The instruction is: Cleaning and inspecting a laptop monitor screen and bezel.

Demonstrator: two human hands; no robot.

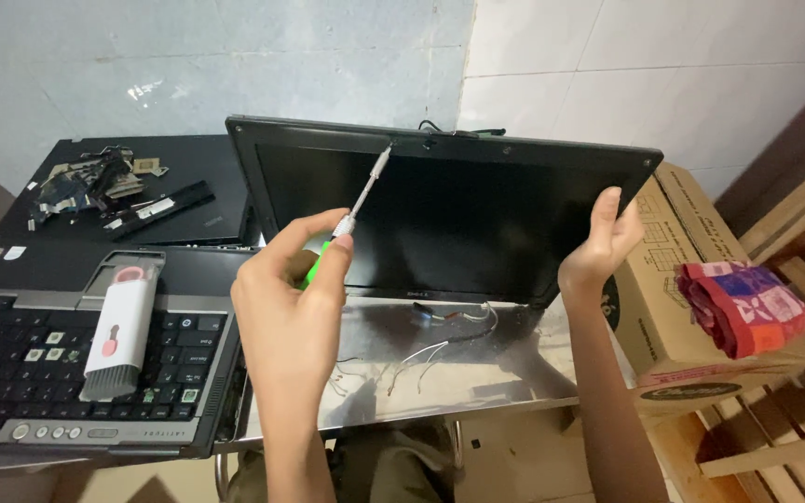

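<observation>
Black laptop screen panel (449, 219) is the biggest thing here, detached from any base and stood upright on the steel table (514, 373). I see loose wires (440, 340) trailing from its lower edge onto the metal. My right hand (598, 247) is clamped on the panel's right edge, steadying it. My left hand (295, 298) is closed around a green-handled screwdriver (356, 214); its tip sits at the top bezel near the middle, at what looks like a screw spot.

Progress, my read: panel already off its base and cables freed, bezel not yet off, so the top-edge screws look like the part in hand and the frame is left to open.

Left of me is a grey laptop base (86, 373) with a keyboard missing some keys, and a white-and-pink cleaning tool (121, 326) lying on it. Behind that, another dark laptop (142, 191) carries loose parts. Right side: cardboard box (673, 307) with a folded red cloth (743, 303) on it.
</observation>
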